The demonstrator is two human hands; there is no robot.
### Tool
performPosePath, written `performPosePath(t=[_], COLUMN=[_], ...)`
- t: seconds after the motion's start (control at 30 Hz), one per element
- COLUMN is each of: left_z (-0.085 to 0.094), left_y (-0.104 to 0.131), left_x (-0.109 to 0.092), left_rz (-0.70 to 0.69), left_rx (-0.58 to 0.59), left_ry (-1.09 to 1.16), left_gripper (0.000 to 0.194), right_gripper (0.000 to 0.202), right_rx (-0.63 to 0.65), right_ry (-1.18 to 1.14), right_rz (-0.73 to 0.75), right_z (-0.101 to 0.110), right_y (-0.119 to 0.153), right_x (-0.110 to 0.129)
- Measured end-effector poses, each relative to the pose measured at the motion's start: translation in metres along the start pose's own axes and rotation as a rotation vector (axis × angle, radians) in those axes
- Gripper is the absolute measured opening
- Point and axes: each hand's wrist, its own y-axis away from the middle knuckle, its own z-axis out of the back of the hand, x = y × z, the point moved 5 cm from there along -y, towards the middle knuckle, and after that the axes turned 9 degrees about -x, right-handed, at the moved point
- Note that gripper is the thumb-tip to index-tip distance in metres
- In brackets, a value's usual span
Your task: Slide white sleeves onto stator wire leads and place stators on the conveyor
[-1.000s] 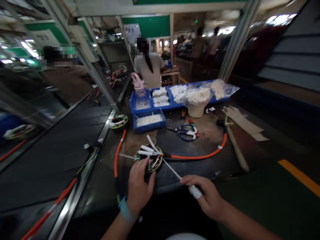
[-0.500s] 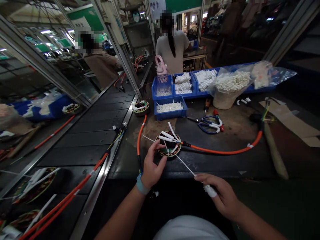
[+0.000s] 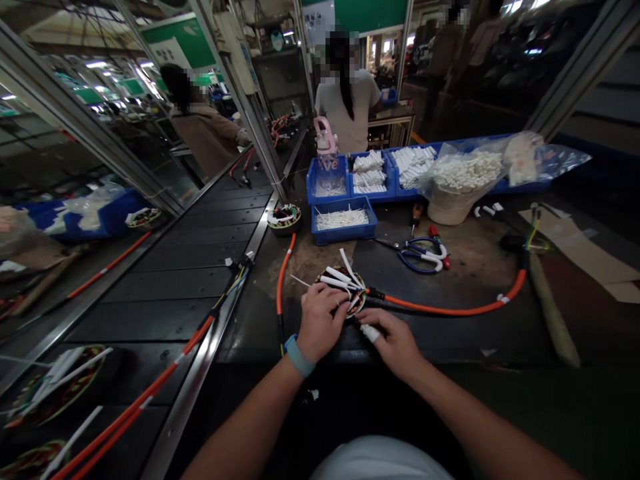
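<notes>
A round wound stator (image 3: pixel 356 308) with white sleeves (image 3: pixel 339 275) over its leads lies on the bench in front of me. My left hand (image 3: pixel 324 319), with a blue wristband, covers its near left side. The left thumb and fingers are bent together at the windings; what they pinch is hidden. At the stator's lower right edge is my right hand (image 3: pixel 390 339), thumb and forefinger closed. White wrapping (image 3: pixel 370 333) covers one of its digits, and I cannot make out what is between the fingertips. An orange cable (image 3: pixel 450 311) runs right from the stator.
Behind the stator stands a blue bin of thin white sticks (image 3: pixel 343 220), with bins of white sleeves (image 3: pixel 369 175) beyond. Scissors (image 3: pixel 423 257) and a red-handled tool (image 3: pixel 440 248) lie to the right. A wooden stick (image 3: pixel 553 310) lies farther right. The slatted conveyor (image 3: pixel 165 287) carries more stators.
My right hand has moved up and left to the stator; the white cord stretched from it no longer shows. My left hand has shifted right and down over the windings, its fingers now closed together.
</notes>
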Motion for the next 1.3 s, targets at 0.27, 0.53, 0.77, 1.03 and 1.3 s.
performPosePath(t=[0.27, 0.53, 0.77, 1.03, 1.3], left_z=[0.009, 0.007, 0.009, 0.002, 0.001], left_y=[-0.012, -0.014, -0.021, -0.014, -0.008], left_x=[-0.007, -0.012, -0.006, -0.017, -0.018], left_rz=[-0.416, -0.617, -0.595, -0.558, -0.370], left_rx=[0.034, 0.085, 0.015, 0.198, 0.172], left_ry=[-0.066, -0.139, -0.122, 0.132, 0.244], left_gripper=[0.021, 0.022, 0.022, 0.025, 0.017], right_gripper=[0.028, 0.025, 0.026, 0.024, 0.013], right_rx=[-0.086, -0.094, -0.076, -0.113, 0.137], right_ry=[-0.430, -0.431, -0.472, -0.340, -0.073], right_rz=[-0.426, -0.406, -0.398, -0.381, -0.219], right_z=[-0.007, -0.008, -0.009, -0.009, -0.005], right_y=[-0.009, -0.011, -0.010, -0.014, -0.016], right_x=[-0.019, -0.020, -0.020, -0.021, -0.007])
